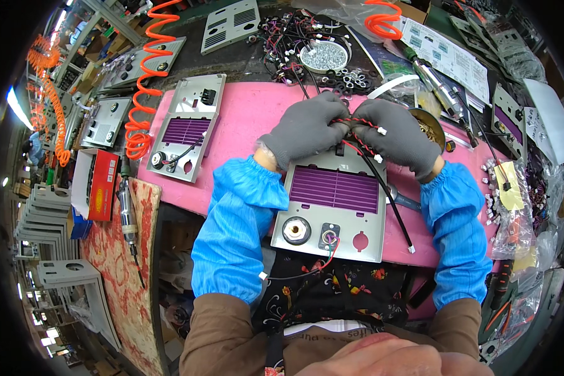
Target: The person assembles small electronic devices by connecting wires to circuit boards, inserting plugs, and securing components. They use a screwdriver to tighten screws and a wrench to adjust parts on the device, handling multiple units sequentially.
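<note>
Grey gloves cover both hands, which meet at the top edge of a grey metal panel (373, 241). My left hand (310, 125) is closed on a twisted red-and-black wire harness (363, 123). Opposite it, my right hand (396, 130) pinches the same harness, its fingers nearly touching the left ones. The harness's small white connectors (382, 130) hang over the right glove. What lies between the fingertips is hidden. The panel carries a purple grille (335, 188), a round socket (296, 230) and a small wired part (329, 235). A black-sleeved cable (391, 203) slants down across its right side.
A second panel (191, 161) lies left on the pink mat (247, 113). Behind my hands are tangled wires (282, 44) and a white bowl of small metal parts (324, 57). Electric screwdrivers (126, 210) hang from orange coiled cords (145, 81). A metal bowl (433, 125) stands right.
</note>
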The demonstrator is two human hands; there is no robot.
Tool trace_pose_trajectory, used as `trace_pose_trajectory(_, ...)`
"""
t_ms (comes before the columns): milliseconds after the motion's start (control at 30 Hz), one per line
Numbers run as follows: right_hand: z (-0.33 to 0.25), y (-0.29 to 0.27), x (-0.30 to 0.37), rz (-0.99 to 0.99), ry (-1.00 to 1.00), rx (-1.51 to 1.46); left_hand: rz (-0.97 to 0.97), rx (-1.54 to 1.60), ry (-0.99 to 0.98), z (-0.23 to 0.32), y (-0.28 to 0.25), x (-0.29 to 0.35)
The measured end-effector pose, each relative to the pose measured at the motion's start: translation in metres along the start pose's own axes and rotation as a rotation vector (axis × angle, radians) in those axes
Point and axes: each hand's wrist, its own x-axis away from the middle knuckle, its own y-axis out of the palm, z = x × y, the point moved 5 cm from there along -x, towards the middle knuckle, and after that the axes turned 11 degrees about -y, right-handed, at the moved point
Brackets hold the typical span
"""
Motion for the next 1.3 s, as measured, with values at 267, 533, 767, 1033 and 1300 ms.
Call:
trace_pose_trajectory(267, -0.002, -0.011, -0.015, -0.227, 0.057, -0.115, 0.03, 0.154, -0.082, 0.002, -0.006, 0.001)
trace_pose_trajectory(533, -0.013, -0.015, -0.017, -0.129, -0.183, -0.331, -0.009, 0.775, -0.356, -0.01, -0.03, 0.0)
trace_pose_trajectory(767, 0.0, -0.004, -0.02, -0.221, -0.105, -0.533, -0.059, 0.858, -0.397, -0.025, -0.021, -0.008)
trace_pose_trajectory(1033, -0.007, -0.002, -0.024, -0.328, 0.07, -0.695, 0.029, 1.402, -0.247, -0.033, -0.016, -0.012)
trace_pose_trajectory(1300, -0.006, -0.003, -0.027, -0.355, -0.038, -0.567, 0.065, 1.412, -0.208, -0.031, -0.017, -0.013)
